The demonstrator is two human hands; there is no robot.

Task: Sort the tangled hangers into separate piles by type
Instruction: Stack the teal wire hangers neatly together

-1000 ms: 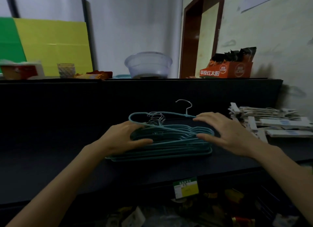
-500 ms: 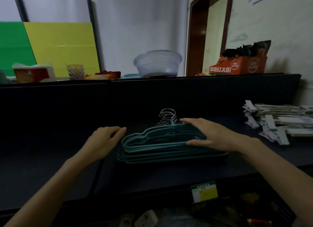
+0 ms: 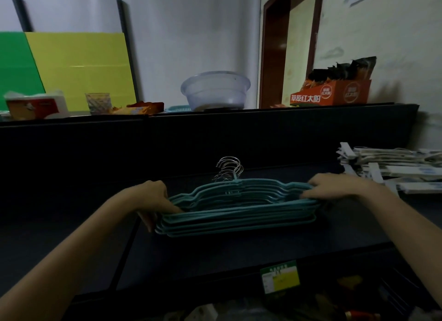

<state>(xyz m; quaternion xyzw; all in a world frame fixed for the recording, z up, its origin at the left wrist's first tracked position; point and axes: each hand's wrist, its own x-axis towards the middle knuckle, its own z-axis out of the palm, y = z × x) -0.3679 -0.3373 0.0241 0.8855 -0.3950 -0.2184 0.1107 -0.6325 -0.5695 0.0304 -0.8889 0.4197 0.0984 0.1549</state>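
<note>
A stack of several teal hangers [image 3: 239, 213] with bunched metal hooks [image 3: 228, 168] lies flat on the dark shelf [image 3: 215, 256]. My left hand [image 3: 153, 198] grips the stack's left end, thumb under, fingers on top. My right hand [image 3: 334, 185] holds the right end, fingers curled over the upper hangers. A pile of white clip hangers [image 3: 392, 167] lies at the right of the shelf, apart from the teal stack.
A raised dark ledge behind holds a clear plastic bowl [image 3: 215, 90], an orange snack box [image 3: 332, 93], a glass [image 3: 98, 102] and packets. Green and yellow boards [image 3: 71, 67] lean on the wall. A price tag [image 3: 279, 278] hangs on the shelf's front edge.
My left hand has moved in from beside the stack and taken hold of its left end. My right hand slid from the top to the right end. The hangers now sit squared up.
</note>
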